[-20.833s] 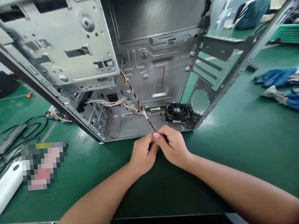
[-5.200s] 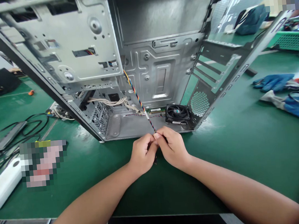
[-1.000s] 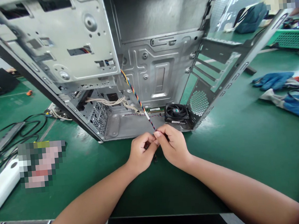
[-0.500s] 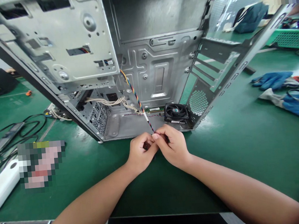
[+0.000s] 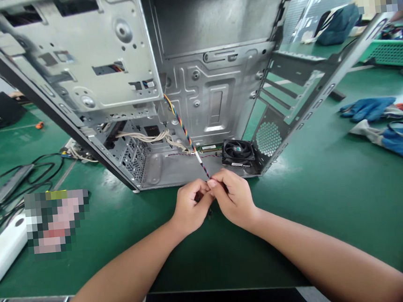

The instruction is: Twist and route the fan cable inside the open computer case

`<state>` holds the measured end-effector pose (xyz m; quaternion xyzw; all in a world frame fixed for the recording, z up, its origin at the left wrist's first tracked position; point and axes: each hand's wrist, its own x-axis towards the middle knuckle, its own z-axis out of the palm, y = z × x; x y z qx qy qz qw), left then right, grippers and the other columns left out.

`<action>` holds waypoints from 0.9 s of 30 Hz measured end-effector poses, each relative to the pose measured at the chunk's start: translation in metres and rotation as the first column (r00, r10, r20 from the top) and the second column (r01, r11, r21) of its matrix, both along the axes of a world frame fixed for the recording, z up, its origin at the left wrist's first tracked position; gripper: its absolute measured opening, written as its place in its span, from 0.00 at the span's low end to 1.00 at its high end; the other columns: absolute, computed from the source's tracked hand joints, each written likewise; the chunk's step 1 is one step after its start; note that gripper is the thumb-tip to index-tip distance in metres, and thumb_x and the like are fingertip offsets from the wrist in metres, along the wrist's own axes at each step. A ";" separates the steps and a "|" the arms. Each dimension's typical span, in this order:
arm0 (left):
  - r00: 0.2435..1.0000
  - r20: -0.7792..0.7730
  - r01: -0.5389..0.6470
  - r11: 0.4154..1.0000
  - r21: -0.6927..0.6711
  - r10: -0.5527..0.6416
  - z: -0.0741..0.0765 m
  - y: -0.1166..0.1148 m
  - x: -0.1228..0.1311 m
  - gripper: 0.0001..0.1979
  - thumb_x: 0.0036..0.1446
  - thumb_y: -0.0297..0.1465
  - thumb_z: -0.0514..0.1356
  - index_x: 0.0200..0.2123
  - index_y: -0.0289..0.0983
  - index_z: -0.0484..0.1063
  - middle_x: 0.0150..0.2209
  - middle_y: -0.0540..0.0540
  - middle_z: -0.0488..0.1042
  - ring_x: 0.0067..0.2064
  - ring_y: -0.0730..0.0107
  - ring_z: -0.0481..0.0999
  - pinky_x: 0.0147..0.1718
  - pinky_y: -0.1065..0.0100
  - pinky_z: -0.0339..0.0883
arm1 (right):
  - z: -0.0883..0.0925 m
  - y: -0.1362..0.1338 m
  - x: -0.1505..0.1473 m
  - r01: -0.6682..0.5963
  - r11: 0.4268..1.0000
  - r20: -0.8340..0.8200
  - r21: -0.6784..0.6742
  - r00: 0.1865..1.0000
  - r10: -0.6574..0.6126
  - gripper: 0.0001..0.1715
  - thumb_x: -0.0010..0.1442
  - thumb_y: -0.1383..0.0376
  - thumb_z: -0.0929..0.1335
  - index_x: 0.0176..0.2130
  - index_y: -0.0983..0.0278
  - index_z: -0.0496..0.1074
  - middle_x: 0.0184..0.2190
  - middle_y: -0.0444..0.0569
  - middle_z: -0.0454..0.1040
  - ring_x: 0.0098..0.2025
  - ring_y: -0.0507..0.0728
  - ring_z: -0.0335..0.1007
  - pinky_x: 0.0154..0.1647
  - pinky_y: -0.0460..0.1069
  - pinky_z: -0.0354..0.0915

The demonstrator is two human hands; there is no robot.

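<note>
A multicoloured twisted cable (image 5: 181, 124) comes out from under the metal drive cage (image 5: 125, 82) and runs down to my hands, with a white band on it partway. My left hand (image 5: 192, 206) and my right hand (image 5: 234, 197) meet at its lower end, fingertips pinched together on it. A small dark end pokes out below the fingers; its shape is hard to make out. Behind my hands stands the open computer case (image 5: 214, 98). A black cooling fan (image 5: 237, 151) rests on the case floor, next to a green circuit strip (image 5: 208, 147).
Pale bundled wires (image 5: 151, 136) hang inside the case at left. On the green table (image 5: 300, 236) lie a white power strip (image 5: 5, 250), black cords and a blurred-out item. Blue gloves (image 5: 369, 108) and a green basket (image 5: 390, 50) are at right. A partly blurred person is at upper right.
Very little differs. Both hands keep their pinch on the cable, and slightly more of the dark end shows beneath the fingers. The view has shifted a touch.
</note>
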<state>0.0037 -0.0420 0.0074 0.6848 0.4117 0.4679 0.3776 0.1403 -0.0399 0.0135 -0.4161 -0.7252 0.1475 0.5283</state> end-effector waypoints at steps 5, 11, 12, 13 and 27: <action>1.000 -0.006 0.018 1.000 -0.025 -0.018 -0.001 0.001 -0.001 0.13 0.57 0.28 0.59 0.22 0.36 0.61 0.20 0.55 0.62 0.23 0.79 0.60 0.24 0.74 0.55 | -0.004 0.001 0.001 -0.002 1.000 0.001 0.021 1.000 0.002 0.09 0.64 0.68 0.63 0.30 0.62 0.64 0.24 0.42 0.66 0.26 0.50 0.63 0.28 0.46 0.60; 1.000 0.000 0.017 1.000 -0.012 -0.017 0.000 0.001 -0.001 0.12 0.57 0.28 0.59 0.22 0.36 0.62 0.20 0.55 0.62 0.22 0.79 0.60 0.24 0.74 0.55 | -0.004 0.002 0.000 0.002 1.000 -0.003 0.016 1.000 -0.002 0.09 0.64 0.68 0.63 0.30 0.61 0.64 0.24 0.42 0.66 0.26 0.51 0.63 0.28 0.47 0.60; 1.000 0.001 0.013 1.000 -0.013 -0.013 0.000 0.001 0.000 0.12 0.57 0.28 0.59 0.22 0.36 0.62 0.20 0.55 0.62 0.22 0.79 0.60 0.24 0.74 0.55 | -0.004 0.002 0.000 0.004 1.000 -0.004 0.017 1.000 -0.004 0.09 0.64 0.68 0.63 0.30 0.62 0.64 0.24 0.42 0.66 0.26 0.51 0.63 0.28 0.47 0.60; 1.000 0.000 0.011 1.000 -0.016 -0.011 0.000 0.001 0.000 0.12 0.56 0.28 0.59 0.22 0.36 0.62 0.20 0.55 0.63 0.22 0.79 0.60 0.23 0.74 0.56 | -0.004 0.002 0.000 0.004 1.000 -0.005 0.016 1.000 -0.004 0.09 0.64 0.68 0.63 0.30 0.62 0.64 0.24 0.42 0.66 0.26 0.50 0.63 0.28 0.47 0.60; 1.000 0.017 -0.010 1.000 -0.011 0.010 0.001 -0.001 0.001 0.12 0.55 0.29 0.61 0.22 0.36 0.62 0.18 0.55 0.65 0.20 0.80 0.62 0.22 0.76 0.56 | -0.001 0.001 0.000 0.005 0.999 -0.005 0.033 1.000 -0.005 0.09 0.63 0.68 0.63 0.29 0.62 0.65 0.23 0.42 0.65 0.25 0.50 0.61 0.27 0.46 0.59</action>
